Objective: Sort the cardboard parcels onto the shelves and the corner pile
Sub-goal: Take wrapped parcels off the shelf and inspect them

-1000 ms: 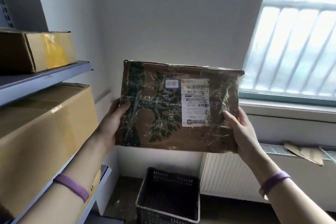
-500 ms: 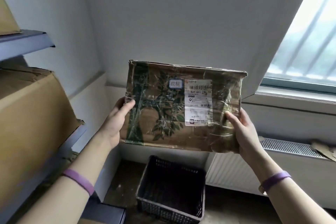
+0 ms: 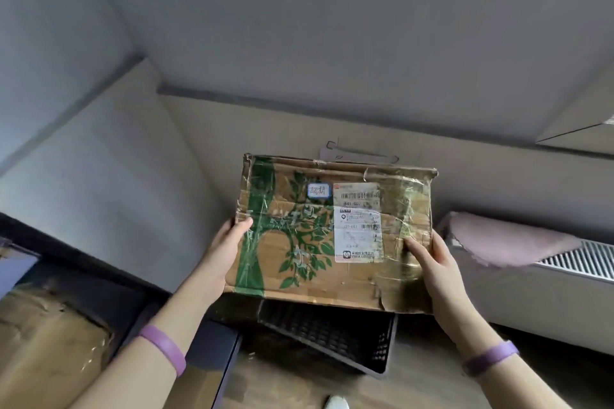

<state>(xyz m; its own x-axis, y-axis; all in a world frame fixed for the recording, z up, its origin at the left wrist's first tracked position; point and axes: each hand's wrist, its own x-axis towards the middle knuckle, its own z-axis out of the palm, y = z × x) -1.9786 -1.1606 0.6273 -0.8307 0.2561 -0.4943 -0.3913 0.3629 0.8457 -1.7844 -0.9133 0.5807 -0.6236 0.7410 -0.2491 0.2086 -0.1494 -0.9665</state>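
Head view, from the left: a large brown cardboard box already sits in the dark shelving unit at the lower left edge. At least some sorting looks done, though how many parcels remain cannot be told from here. Next comes the left hand, gripping the left edge of the parcel with its thumb laid on the printed front and the other fingers hidden behind. The parcel is a flat, taped, dented carton with a green tree print and a white shipping label. It is held up in the air in front of the wall corner, above a black slatted crate on the floor, and touches neither shelf nor floor. The right hand grips its lower right edge the same way, thumb in front, fingers out of sight behind. Further right a pink cloth lies over the radiator. I judge this parcel unplaced: its spot, shelf or corner, is not yet settled, and no corner pile shows.
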